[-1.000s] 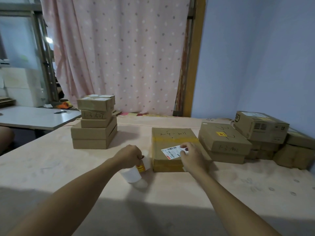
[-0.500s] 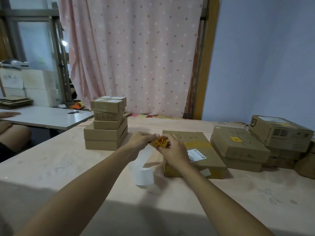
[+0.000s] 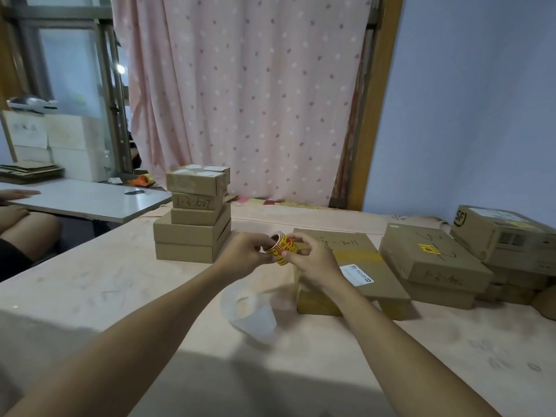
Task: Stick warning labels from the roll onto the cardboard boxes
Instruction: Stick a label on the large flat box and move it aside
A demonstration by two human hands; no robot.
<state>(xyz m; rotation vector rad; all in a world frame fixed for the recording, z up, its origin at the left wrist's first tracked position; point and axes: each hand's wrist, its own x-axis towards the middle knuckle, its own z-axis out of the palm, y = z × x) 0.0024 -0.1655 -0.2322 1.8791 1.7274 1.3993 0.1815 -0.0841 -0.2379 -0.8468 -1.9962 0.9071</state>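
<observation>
Left hand [image 3: 241, 256] and right hand [image 3: 316, 261] pinch the roll [image 3: 284, 250] over the table [image 3: 90, 296], boxes [image 3: 192, 236] at ten o'clock, curtain [image 3: 240, 100] at twelve.

lots of open counter [image 3: 90, 296] near left and front right. the stack of boxes [image 3: 192, 233] blocks far left, the flat box [image 3: 361, 257] fills the middle, and the box pile [image 3: 436, 266] crowds just beside it on the right. a loose backing strip [image 3: 255, 317] lies in front of the flat box.

view: head-worn, wide-angle | faces: forward and down across table [image 3: 90, 296] toward curtain [image 3: 240, 100] | range: close over table | views: one
</observation>
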